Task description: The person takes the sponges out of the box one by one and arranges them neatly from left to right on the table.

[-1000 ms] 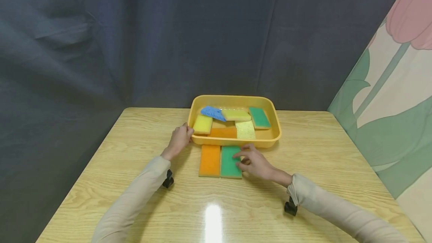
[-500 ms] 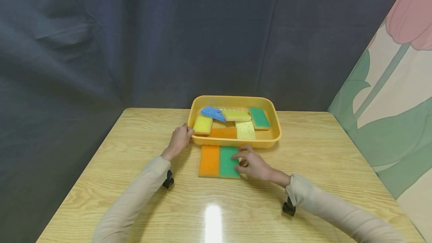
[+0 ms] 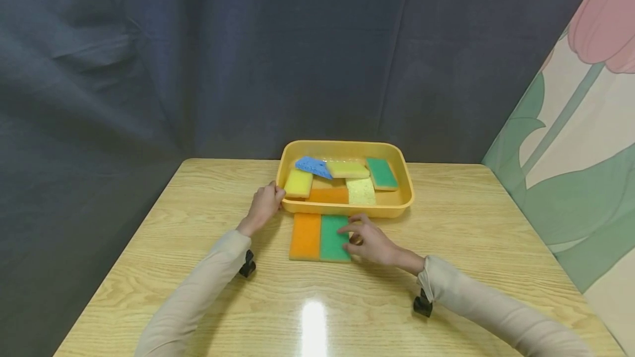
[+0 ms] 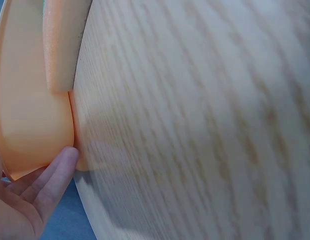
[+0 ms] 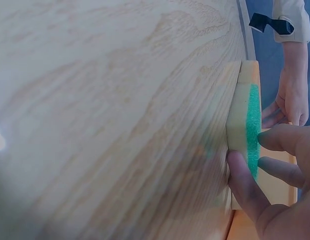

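An orange sponge and a green-topped sponge lie flat, side by side and touching, in front of a yellow plastic tray. My right hand is at the right side of the green sponge. In the right wrist view, its thumb lies against the sponge's pale side and its fingertips touch the green face. My left hand holds the tray's front left corner; in the left wrist view, its fingers lie along the outer wall.
Inside the tray lie a blue sponge, a yellow one, an olive one, a pale yellow one, an orange one and a green one. A dark curtain hangs behind the wooden table.
The green sponge has slid left against the orange one, closing a thin gap, and both have then shifted slightly left. My right hand has moved left with them; the left hand stays on the tray.
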`<state>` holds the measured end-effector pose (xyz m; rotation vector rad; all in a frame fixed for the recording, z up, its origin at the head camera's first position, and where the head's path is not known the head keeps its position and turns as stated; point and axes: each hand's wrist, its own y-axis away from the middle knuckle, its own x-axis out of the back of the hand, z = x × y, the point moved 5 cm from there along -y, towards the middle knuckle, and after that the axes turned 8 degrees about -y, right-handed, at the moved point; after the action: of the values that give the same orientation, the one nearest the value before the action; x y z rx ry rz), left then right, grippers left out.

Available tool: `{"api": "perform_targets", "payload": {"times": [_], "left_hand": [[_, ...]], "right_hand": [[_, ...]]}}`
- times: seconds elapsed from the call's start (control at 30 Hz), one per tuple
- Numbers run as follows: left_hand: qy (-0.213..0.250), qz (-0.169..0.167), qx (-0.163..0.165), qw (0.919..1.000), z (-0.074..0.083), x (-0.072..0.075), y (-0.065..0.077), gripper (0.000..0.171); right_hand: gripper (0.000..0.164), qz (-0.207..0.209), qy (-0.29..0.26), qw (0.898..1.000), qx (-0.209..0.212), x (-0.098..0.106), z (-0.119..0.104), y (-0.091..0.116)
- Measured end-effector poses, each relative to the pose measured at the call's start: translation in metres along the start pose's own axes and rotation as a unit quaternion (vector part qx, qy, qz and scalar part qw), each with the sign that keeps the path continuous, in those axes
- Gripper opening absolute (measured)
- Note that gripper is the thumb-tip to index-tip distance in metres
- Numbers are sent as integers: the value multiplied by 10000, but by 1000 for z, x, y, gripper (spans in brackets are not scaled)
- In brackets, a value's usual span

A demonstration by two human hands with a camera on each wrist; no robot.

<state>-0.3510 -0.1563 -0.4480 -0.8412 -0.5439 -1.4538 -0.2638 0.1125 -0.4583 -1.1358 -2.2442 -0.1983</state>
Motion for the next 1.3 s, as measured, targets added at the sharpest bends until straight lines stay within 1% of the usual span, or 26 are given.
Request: {"api": "perform_targets", "payload": {"times": [0.27, 0.5, 0.6, 0.87, 0.97, 1.2, 1.3], "left_hand": [[-62, 31, 10, 10000, 1, 1, 1, 18], [85, -22, 14, 10000, 1, 0, 1, 19], [55, -19, 36, 10000, 1, 0, 1, 18], [-15, -8, 59, 10000, 2, 0, 1, 18], [-44, -3, 36, 10000, 2, 1, 1, 18], [12, -7, 20, 10000, 2, 2, 3, 19], [24, 7, 20, 10000, 2, 2, 3, 19]], "right_hand": [[34, -71, 27, 10000, -27, 0, -2, -1], [34, -120, -24, 9999, -8, 1, -2, 0], [33, -115, -15, 9999, -9, 2, -2, 1], [27, -50, -86, 9999, 32, 7, -4, 2], [24, -60, -97, 9999, 101, 9, -6, 2], [15, -221, 194, 9987, 415, 12, -10, 2], [11, -345, 152, 9977, 559, 13, -12, 1]]}}
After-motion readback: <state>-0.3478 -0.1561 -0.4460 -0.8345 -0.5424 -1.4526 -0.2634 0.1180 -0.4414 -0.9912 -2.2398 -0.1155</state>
